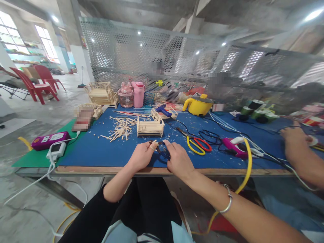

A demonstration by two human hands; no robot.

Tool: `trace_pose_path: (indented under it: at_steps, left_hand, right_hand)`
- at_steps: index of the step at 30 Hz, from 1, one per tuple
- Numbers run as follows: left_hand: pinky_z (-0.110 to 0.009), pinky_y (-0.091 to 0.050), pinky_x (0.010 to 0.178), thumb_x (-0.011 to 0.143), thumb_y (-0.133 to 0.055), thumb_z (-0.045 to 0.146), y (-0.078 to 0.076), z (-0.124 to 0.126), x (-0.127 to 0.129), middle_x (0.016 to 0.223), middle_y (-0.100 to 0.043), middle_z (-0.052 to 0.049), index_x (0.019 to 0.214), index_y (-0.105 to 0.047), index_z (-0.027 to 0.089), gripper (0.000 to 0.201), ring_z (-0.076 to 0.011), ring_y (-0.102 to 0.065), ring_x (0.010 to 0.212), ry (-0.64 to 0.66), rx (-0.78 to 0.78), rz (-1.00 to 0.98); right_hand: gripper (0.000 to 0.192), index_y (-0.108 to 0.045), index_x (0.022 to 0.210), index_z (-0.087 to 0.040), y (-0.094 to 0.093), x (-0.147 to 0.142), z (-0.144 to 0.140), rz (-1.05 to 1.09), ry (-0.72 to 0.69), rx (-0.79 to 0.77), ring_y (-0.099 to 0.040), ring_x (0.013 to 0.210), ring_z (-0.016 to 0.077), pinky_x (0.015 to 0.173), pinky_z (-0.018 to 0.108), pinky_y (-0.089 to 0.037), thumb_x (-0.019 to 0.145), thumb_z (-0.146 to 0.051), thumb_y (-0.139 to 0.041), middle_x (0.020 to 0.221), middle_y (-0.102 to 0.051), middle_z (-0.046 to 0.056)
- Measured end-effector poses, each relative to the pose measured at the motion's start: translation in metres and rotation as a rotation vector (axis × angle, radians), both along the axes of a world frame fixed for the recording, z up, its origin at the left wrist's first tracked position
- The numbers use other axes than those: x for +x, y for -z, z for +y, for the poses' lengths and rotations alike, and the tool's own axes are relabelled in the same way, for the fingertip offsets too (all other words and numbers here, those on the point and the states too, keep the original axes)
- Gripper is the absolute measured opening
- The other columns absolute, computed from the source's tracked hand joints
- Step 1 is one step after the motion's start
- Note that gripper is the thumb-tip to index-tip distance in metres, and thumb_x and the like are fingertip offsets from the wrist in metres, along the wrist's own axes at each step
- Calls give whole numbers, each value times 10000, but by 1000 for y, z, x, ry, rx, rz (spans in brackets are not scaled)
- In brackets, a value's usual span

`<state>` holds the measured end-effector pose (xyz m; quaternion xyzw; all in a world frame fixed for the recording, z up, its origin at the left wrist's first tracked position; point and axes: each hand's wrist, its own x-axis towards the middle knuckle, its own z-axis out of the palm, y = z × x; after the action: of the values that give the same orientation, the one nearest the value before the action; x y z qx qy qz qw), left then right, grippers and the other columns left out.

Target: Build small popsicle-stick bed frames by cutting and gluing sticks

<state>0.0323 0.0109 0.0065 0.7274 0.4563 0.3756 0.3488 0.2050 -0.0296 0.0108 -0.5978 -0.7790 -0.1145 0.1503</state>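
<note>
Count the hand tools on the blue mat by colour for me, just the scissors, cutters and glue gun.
Yellow and red scissors: 1
Dark-handled cutters between the left hand and the right hand: 1
Pink glue gun: 1
Total: 3

Bare forearms; silver bangle point(228, 199) on right wrist; black trousers point(141, 209); pale top

Red chairs point(37, 86), concrete floor point(50, 116), bright windows point(10, 33)
</note>
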Motion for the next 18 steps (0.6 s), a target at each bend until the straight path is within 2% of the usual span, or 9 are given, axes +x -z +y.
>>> trace_pose_path:
  at_steps: [7, 12, 14, 18]
  left_hand:
    - [-256, -266, 524, 881, -349, 530, -1, 1, 1, 469, -419, 28, 515, -405, 194, 500, -111, -369, 488, -56, -5, -18]
    - [-261, -245, 517, 896, -299, 564, -1, 3, 5, 468, -419, 21, 503, -375, 191, 546, -111, -368, 486, -154, -9, -36]
    - [-254, -247, 505, 887, -305, 589, 2, 3, 6, 474, -396, 27, 517, -359, 193, 545, -105, -350, 482, -169, -16, -105]
    - [-235, -280, 475, 882, -256, 632, 6, 4, 3, 486, -362, 32, 558, -393, 192, 563, -97, -331, 466, -187, -68, -272]
  right_hand:
    - [594, -432, 1357, -101, -13, -3, 6, -150, 23, -22, -512, 892, 262, 781, 362, -383, 763, -77, -444, 1011, -579, 153]
    - [551, -435, 1362, -122, -25, -5, 17, -284, 61, 75, -504, 897, 294, 741, 393, -347, 811, -114, -437, 994, -561, 172]
    - [564, -450, 1345, -135, -26, -5, 20, -267, 63, 23, -516, 921, 292, 756, 385, -350, 783, -109, -471, 1016, -569, 166]
    - [653, -412, 1366, -143, -27, 1, 26, -112, 113, -255, -533, 1029, 305, 820, 386, -382, 721, -96, -507, 1129, -570, 172]
